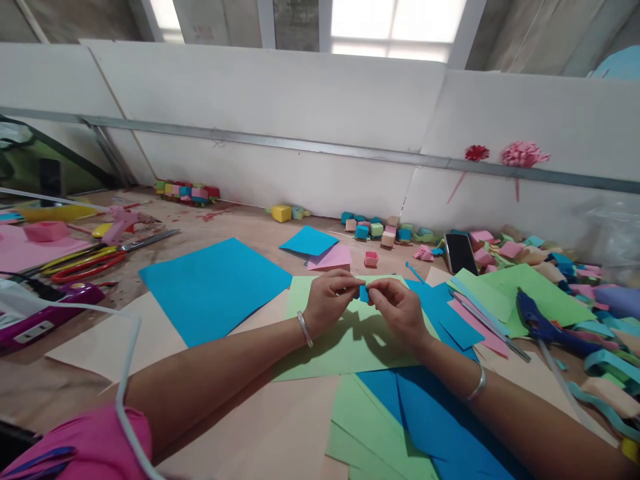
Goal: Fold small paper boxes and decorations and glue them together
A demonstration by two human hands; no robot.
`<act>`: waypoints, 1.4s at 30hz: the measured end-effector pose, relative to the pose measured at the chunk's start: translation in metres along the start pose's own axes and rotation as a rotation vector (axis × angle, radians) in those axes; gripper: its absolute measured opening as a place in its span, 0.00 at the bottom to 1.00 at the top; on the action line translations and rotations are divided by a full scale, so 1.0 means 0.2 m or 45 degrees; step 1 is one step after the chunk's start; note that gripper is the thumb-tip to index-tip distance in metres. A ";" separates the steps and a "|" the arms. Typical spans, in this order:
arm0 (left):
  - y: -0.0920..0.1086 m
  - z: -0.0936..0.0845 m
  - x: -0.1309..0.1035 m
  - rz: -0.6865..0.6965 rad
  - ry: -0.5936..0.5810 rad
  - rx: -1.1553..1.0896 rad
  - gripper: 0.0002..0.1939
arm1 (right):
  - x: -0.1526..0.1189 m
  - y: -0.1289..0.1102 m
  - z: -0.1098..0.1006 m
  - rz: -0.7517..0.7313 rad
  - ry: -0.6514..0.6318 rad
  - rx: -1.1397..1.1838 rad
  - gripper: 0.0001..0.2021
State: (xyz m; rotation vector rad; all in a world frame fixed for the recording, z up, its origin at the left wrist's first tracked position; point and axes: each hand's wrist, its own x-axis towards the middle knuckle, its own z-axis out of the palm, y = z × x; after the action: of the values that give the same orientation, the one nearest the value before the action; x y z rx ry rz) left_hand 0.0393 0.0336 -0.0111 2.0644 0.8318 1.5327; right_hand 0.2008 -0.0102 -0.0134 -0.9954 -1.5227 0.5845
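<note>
Between my two hands is a small blue piece of folded paper (365, 293), held up over a light green sheet (310, 360). The fingertips of my left hand (333, 297) pinch its left side. From the other side, the thumb and fingers of my right hand (397, 310) grip its right edge. Exactly how the piece is folded is partly hidden by my fingers. Larger blue sheets (215, 287) lie to the left, and more blue paper (440, 407) is under my right forearm. A small pink paper box (371, 259) sits just beyond my hands.
Red-handled scissors (90, 267) and a pink glue gun (120, 223) lie at left, near a purple power strip (55, 313). At right are tweezers (490, 323), a blue glue gun (545, 320), a phone (459, 253) and heaped paper pieces. Small paper blocks (376, 230) line the wall.
</note>
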 end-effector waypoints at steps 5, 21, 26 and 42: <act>0.00 -0.02 0.00 0.184 -0.012 0.121 0.07 | 0.01 -0.03 0.03 0.235 0.065 0.216 0.10; -0.01 -0.01 -0.01 0.145 -0.142 0.067 0.06 | 0.01 -0.02 0.03 0.439 0.120 0.318 0.09; -0.02 -0.01 -0.01 -0.030 -0.185 -0.061 0.07 | 0.01 -0.02 0.03 0.465 0.079 0.300 0.10; 0.00 0.01 -0.01 -0.117 -0.217 -0.065 0.06 | 0.02 -0.01 0.02 0.413 0.089 0.252 0.07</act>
State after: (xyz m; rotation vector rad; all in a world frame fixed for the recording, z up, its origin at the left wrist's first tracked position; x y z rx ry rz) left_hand 0.0407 0.0317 -0.0131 2.0566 0.8027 1.2961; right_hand 0.1974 -0.0074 -0.0103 -1.1040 -1.2229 0.9014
